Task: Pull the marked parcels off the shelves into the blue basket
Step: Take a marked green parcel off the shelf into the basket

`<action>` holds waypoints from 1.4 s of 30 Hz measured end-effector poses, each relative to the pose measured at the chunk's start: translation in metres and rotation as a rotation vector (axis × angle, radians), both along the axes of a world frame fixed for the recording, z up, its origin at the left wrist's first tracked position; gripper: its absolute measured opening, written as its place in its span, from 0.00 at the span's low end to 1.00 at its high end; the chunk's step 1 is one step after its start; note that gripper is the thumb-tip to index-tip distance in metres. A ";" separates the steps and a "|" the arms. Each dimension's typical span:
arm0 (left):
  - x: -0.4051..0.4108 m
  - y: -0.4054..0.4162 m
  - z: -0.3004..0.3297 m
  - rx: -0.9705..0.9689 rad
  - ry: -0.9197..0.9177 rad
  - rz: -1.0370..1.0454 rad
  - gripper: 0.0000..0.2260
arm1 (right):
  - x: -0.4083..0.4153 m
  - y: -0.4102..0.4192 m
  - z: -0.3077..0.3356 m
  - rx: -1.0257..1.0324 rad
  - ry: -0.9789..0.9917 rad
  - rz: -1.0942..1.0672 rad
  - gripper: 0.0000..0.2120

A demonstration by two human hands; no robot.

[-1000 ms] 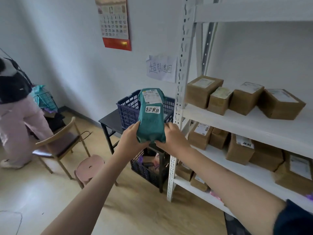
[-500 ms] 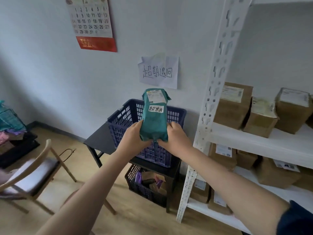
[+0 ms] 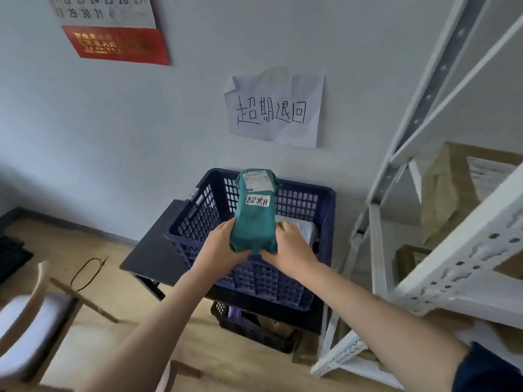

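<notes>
Item counts beside the shelving unit.
One green parcel point(image 3: 254, 219) held by two hands, left hand point(image 3: 223, 250) and right hand point(image 3: 288, 250); one blue basket point(image 3: 302, 199) holding one pale parcel point(image 3: 305, 230); one black basket point(image 3: 254, 329) below; one paper notice point(image 3: 276, 110); one calendar point(image 3: 113, 29); two cardboard boxes point(image 3: 452, 190) on the shelves; one chair point(image 3: 31, 321).

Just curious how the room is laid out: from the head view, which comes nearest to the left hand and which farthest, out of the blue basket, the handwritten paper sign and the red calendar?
1. Blue basket: right beneath the left hand, which holds the green parcel.
2. Paper sign: on the wall above the basket.
3. Calendar: high on the wall, far to the left.
</notes>
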State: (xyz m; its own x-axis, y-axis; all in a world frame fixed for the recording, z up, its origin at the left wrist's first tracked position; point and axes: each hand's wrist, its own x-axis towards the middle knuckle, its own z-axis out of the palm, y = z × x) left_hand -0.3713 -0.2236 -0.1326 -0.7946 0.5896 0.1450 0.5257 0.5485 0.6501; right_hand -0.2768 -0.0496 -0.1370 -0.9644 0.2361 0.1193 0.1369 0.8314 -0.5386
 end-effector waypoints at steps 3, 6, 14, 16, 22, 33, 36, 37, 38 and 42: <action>-0.040 -0.004 -0.015 -0.008 -0.010 -0.020 0.36 | -0.033 -0.006 -0.016 -0.022 -0.045 -0.037 0.30; -0.078 -0.007 -0.024 -0.001 -0.041 -0.074 0.35 | -0.064 -0.013 -0.030 -0.036 -0.055 -0.084 0.29; -0.159 -0.028 -0.056 -0.154 -0.157 -0.268 0.44 | -0.109 -0.043 -0.070 -0.069 -0.163 -0.167 0.31; -0.168 -0.030 -0.063 -0.142 -0.179 -0.303 0.46 | -0.118 -0.052 -0.073 -0.197 -0.166 -0.205 0.33; -0.184 -0.022 -0.070 -0.196 -0.305 -0.452 0.50 | -0.128 -0.052 -0.077 -0.441 -0.186 -0.236 0.50; -0.197 -0.008 -0.092 -0.271 -0.294 -0.464 0.31 | -0.133 -0.030 -0.082 -0.515 -0.352 -0.130 0.49; -0.199 -0.004 -0.100 -0.298 -0.306 -0.456 0.30 | -0.140 -0.029 -0.089 -0.525 -0.363 -0.138 0.45; -0.199 -0.004 -0.102 -0.312 -0.310 -0.456 0.30 | -0.143 -0.028 -0.093 -0.534 -0.366 -0.144 0.44; -0.200 -0.003 -0.104 -0.335 -0.317 -0.456 0.30 | -0.144 -0.028 -0.096 -0.543 -0.377 -0.149 0.43; -0.203 -0.003 -0.112 -0.430 -0.362 -0.447 0.31 | -0.148 -0.026 -0.106 -0.565 -0.435 -0.170 0.37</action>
State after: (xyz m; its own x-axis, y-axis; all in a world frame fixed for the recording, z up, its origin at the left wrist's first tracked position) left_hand -0.5747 -0.2266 -0.2445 -0.4175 0.8157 -0.4004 0.5521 0.5777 0.6012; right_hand -0.4244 -0.0756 -0.2430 -0.8414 0.2985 -0.4505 0.5384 0.3909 -0.7465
